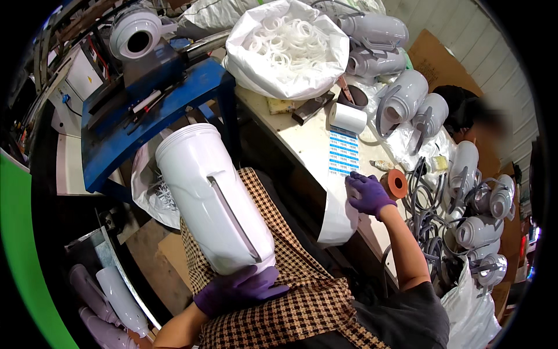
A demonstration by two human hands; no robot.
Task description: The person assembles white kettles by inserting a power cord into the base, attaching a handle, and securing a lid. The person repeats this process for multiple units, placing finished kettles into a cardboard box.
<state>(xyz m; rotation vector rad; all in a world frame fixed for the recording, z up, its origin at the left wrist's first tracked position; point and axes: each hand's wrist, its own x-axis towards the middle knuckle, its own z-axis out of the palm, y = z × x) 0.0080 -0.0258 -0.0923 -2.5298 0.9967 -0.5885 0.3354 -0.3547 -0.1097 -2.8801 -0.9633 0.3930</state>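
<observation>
A large white plastic canister (215, 203) with a long recessed slot leans on my lap, its ringed open end up and away from me. My left hand (241, 289), in a purple glove, holds its lower end, fingers wrapped against the base. A strip of blue and white labels (344, 152) runs from a white roll (347, 118) over the table, its blank backing (339, 218) hanging past the edge. My right hand (369, 195), also gloved in purple, has its fingers closed at the strip's right edge; the fingertips are partly hidden.
A white sack of clear rings (289, 43) stands on the table (290, 136). An orange tape roll (395, 184) sits beside my right hand. Grey canisters with hoses (407, 96) crowd the right side. At left is a blue metal stand (154, 107); more canisters (122, 299) lie lower left.
</observation>
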